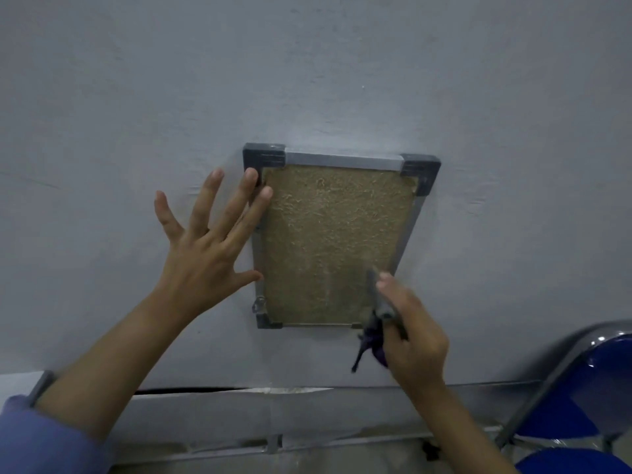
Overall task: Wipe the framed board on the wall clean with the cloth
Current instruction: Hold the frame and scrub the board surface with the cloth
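Nearby, a blue folding chair [581, 398] stands right of the board [331, 244]; left hand [205, 248] spread, right hand [415, 340] pinching the cloth [374, 340].

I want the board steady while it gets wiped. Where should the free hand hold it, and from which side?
Hold the framed board by its left metal edge, coming from the left, where the left hand already lies flat with fingertips on the frame. That side is clear; the right hand grips the cloth at the lower right corner.

Tan speckled board [328, 241], grey frame [342, 161], purple cloth [376, 350]
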Motion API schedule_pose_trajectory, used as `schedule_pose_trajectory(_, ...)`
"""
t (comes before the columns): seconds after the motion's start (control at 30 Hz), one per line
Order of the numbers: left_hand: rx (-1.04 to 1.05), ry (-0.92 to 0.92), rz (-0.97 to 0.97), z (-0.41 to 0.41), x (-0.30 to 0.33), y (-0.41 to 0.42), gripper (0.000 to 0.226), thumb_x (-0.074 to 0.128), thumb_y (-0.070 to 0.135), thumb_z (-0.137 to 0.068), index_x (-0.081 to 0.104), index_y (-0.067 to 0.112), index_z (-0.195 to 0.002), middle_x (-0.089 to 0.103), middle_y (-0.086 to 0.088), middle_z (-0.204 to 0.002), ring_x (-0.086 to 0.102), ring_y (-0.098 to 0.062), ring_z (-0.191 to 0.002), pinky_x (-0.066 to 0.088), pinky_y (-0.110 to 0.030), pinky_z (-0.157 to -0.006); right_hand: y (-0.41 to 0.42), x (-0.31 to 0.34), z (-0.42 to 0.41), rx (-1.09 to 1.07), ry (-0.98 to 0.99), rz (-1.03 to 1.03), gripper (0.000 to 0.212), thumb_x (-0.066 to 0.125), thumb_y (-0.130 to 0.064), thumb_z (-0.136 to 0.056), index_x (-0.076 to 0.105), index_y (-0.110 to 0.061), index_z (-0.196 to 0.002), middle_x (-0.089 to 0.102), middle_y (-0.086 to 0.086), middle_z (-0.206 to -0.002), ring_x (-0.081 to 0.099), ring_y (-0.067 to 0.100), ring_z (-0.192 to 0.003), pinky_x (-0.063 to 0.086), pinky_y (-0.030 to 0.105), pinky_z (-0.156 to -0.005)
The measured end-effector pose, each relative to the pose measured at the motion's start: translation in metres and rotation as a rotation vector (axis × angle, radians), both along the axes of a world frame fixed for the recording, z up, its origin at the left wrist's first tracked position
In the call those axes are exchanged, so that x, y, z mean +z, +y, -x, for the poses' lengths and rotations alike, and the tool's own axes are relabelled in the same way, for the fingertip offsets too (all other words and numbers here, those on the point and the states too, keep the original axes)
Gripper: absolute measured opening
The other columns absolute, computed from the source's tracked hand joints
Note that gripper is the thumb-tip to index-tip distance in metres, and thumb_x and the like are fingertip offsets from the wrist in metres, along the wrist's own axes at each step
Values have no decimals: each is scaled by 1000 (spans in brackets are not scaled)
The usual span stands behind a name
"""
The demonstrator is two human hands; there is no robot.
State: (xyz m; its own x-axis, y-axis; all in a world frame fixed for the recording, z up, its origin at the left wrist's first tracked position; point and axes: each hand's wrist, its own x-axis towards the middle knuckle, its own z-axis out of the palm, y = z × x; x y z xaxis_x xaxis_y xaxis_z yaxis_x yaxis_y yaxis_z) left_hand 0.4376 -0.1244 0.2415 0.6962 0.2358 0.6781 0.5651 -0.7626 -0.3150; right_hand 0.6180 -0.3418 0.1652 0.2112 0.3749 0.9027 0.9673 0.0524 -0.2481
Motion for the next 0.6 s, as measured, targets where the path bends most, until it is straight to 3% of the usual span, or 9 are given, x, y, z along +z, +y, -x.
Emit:
schedule_pose_trajectory(0.1,-10,-11,41,1,-10,-6,135,84,57,-51,2,25,-153,-11,0,-160,-14,-26,-146,8,-79,-94,6,41,-22,-37,-164,-95,24,41,-2,-99,56,1,-118,58,18,-123,57,28,-117,49,39,-99)
schedule_pose_trajectory(0.2,4,18,83,0,-24,-11,139,86,55,-49,-1,23,-152,-16,2,-159,-17,-25,-145,9,-80,-93,21,49,-44,-112,-345,-39,26,43,-2,-100,62,-2,-117,61,18,-122,58,31,-117,46,44,-99)
schedule_pose_trajectory(0.33,26,33,107,-5,-30,-5,144,88,52,-45,-2,21,-152,-18,3,-159,-17,-25,-145,10,-81,-91,33,0,-51,-173,-414,12,32,37,-1,-100,65,-3,-114,63,13,-120,58,27,-116,46,41,-99)
schedule_pose_trajectory(0.6,-12,16,87,-8,-35,4,147,90,49,-41,-1,21,-153,-13,2,-160,-12,-24,-146,12,-81,-90,28,-96,-48,-135,-429,174,27,44,-6,-99,63,-8,-119,62,7,-125,55,20,-121,43,35,-104)
